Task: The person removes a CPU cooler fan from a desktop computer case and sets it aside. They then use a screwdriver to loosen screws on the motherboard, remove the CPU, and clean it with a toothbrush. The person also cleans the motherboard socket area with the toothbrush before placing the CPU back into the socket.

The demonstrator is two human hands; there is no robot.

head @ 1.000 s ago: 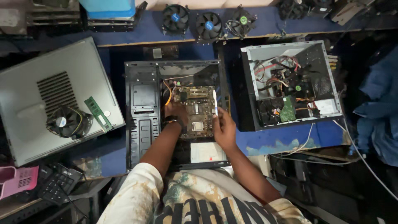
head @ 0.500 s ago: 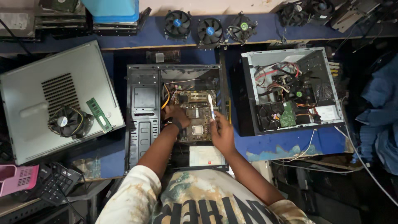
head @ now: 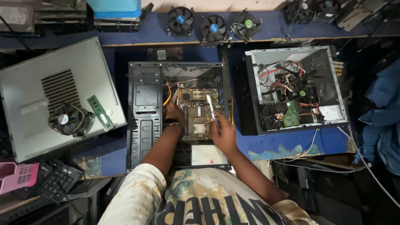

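— What do you see from the head view?

— I'm looking straight down into an open black computer case [head: 179, 112] lying flat on the blue table [head: 283, 146]. My left hand [head: 174, 113] reaches in with the forearm stretched far forward, wrist banded by a dark watch, fingers curled down at the left edge of the motherboard [head: 198, 112]. I cannot tell whether it grips anything there.

— And the right?

— My right hand [head: 224, 133] sits at the near right corner of the board, closed around a white-handled brush [head: 211, 109] that slants up and away over the board, its tip toward the far side.

— What lies around?

— A second open case [head: 296, 89] to the right, full of cables. To the left, a grey side panel [head: 54, 96] carrying a cooler fan [head: 68, 118] and a green memory stick [head: 100, 112]. Three more fans [head: 212, 25] line the far edge.
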